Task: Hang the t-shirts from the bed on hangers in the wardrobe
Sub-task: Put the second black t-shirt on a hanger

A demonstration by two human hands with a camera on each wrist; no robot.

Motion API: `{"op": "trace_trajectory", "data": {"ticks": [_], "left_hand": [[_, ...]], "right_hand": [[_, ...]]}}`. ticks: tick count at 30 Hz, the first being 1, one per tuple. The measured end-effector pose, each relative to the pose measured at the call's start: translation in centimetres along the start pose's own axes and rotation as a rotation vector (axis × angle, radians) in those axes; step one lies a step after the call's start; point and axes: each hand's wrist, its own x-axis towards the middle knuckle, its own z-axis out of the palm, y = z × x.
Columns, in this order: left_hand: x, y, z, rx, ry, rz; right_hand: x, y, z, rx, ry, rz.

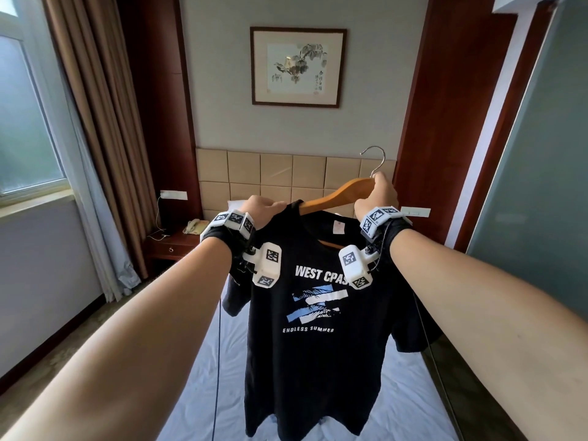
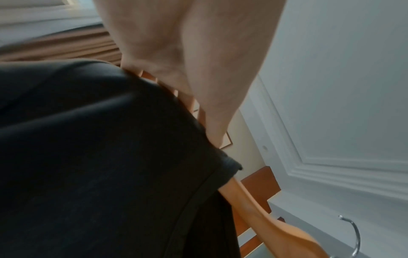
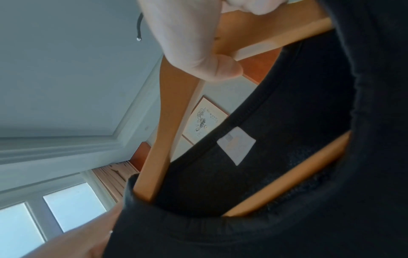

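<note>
one black printed t-shirt half-threaded on wooden hanger.

Hotel bedroom (bed, bedside phone).

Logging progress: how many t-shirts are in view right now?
1: a black t-shirt, half threaded on the wooden hanger, held up over the bed. It may hide others.

You hold the t-shirt up above the bed, one hanger arm inside its collar. Behind the bed stands the headboard, with the picture on the wall above. Left of the bed sits the nightstand, carrying the telephone.
</note>
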Motion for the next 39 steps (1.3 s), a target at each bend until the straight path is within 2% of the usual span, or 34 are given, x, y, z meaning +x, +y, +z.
{"op": "trace_trajectory", "data": {"ticks": [3, 6, 12, 16, 18, 25, 31, 36, 39], "left_hand": [[0.2, -1.2, -0.2, -0.066, 0.049, 0.026], [0.3, -2.0, -0.5, -0.102, 0.184, -0.059], [0.9, -3.6, -1.4, -0.391, 0.339, -0.237], [1.2, -4.7, -1.4, -0.524, 0.253, -0.361], [0.9, -5.0, -1.3, -0.582, 0.188, -0.372], [-0.7, -3.7, -1.3, -0.634, 0.179, -0.154], [-0.6, -3.7, -1.2, -0.278, -0.028, -0.126], [-1.6, -3.6, -1.3, -0.511, -0.013, -0.104], [-1.7, -2.9, -1.2, -0.532, 0.021, -0.103]], "right_hand": [[-0.1, 0.1, 0.4, -0.006, -0.008, -0.001], [0.0, 0.0, 1.0, -0.001, -0.024, -0.016], [0.8, 0.1, 1.1, 0.038, 0.012, 0.001], [1.1, 0.4, 1.4, 0.068, 0.065, 0.003], [1.2, 0.6, 1.4, 0.072, 0.061, 0.004], [1.1, 1.0, 1.4, 0.048, -0.019, -0.020], [1.0, 1.0, 1.5, 0.069, -0.012, -0.018], [1.0, 1.2, 1.3, 0.090, -0.062, -0.031], [1.0, 1.3, 1.2, 0.093, -0.089, -0.022]]}}
